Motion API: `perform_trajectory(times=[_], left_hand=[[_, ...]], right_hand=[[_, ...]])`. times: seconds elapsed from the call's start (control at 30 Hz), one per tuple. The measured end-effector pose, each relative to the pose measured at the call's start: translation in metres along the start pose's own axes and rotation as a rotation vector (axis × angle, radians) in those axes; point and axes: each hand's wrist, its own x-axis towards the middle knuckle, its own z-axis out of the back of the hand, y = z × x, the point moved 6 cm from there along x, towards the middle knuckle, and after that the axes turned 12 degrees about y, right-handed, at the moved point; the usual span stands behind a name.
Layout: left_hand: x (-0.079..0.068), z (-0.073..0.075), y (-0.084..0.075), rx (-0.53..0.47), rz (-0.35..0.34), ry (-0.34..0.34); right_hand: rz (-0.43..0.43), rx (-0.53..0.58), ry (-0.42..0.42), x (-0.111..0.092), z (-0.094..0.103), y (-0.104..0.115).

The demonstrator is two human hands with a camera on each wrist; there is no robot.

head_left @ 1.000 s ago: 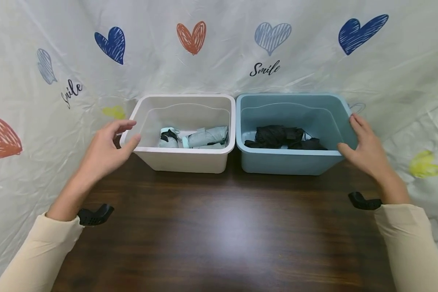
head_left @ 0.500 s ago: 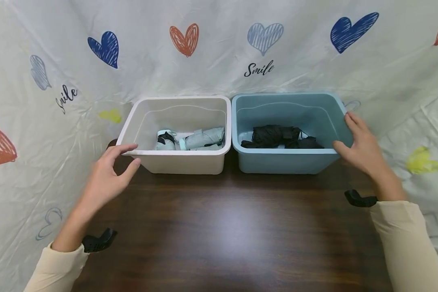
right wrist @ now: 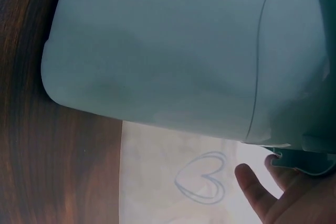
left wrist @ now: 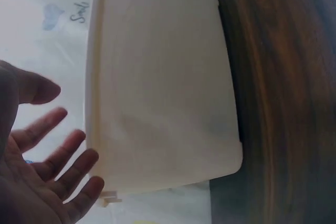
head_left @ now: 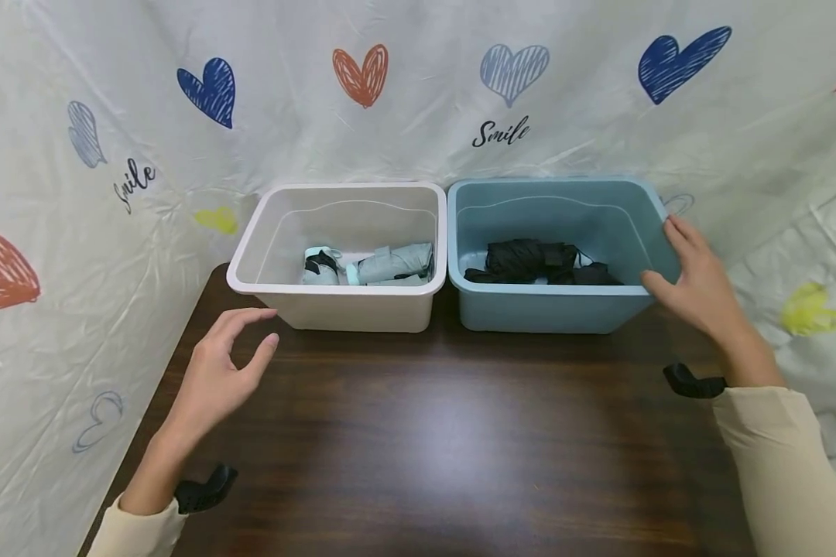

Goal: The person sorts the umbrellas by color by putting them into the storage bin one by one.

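Side by side stand a white plastic bin [head_left: 351, 309] and a blue plastic bin [head_left: 536, 309]. Rolled pale grey-green fabric bundles [head_left: 393, 263] lie in the white one. Black fabric bundles [head_left: 522, 259] with a thin cord lie in the blue one. My left hand [head_left: 216, 375] hovers in front of the white bin's left corner, thumb and fingers spread apart and holding nothing. In the left wrist view its fingers [left wrist: 73, 166] overlap the rim. My right hand [head_left: 700, 286] touches the blue bin's right rim, its fingers extended along the side and its thumb at the front corner.
The bins stand at the back of a dark brown wooden table [head_left: 418, 441]. Behind and beside it hangs a white sheet [head_left: 286, 108] printed with hearts and "Smile". A black wrist device [head_left: 205, 489] is on the left wrist, another black wrist device [head_left: 693, 382] on the right.
My left hand has come off the white bin's left rim and moved down toward the front. My right hand stays at the blue bin's rim. Both bins keep their places.
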Motion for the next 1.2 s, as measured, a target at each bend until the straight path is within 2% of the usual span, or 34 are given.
perform_trajectory(times=[0.2, 0.43, 0.73, 0.93, 1.07, 1.2], left_hand=[[-0.006, -0.019, 0.003, -0.017, -0.045, 0.035], [-0.01, -0.039, 0.006, 0.012, -0.028, 0.103], [-0.017, -0.053, 0.01, 0.024, 0.004, 0.147], [-0.016, -0.058, 0.008, 0.018, 0.002, 0.163], [-0.018, -0.06, 0.008, 0.031, -0.005, 0.153], [-0.021, -0.065, 0.009, 0.03, -0.007, 0.153]], right_hand=[[-0.007, -0.005, -0.009, 0.003, 0.001, 0.0], [0.005, 0.016, -0.036, 0.0, 0.003, -0.002], [0.006, 0.017, -0.035, -0.001, 0.004, 0.001], [-0.044, -0.025, -0.045, -0.005, 0.007, 0.002], [-0.051, -0.05, -0.118, -0.013, 0.009, 0.007], [0.063, -0.08, -0.299, -0.028, 0.011, 0.024]])
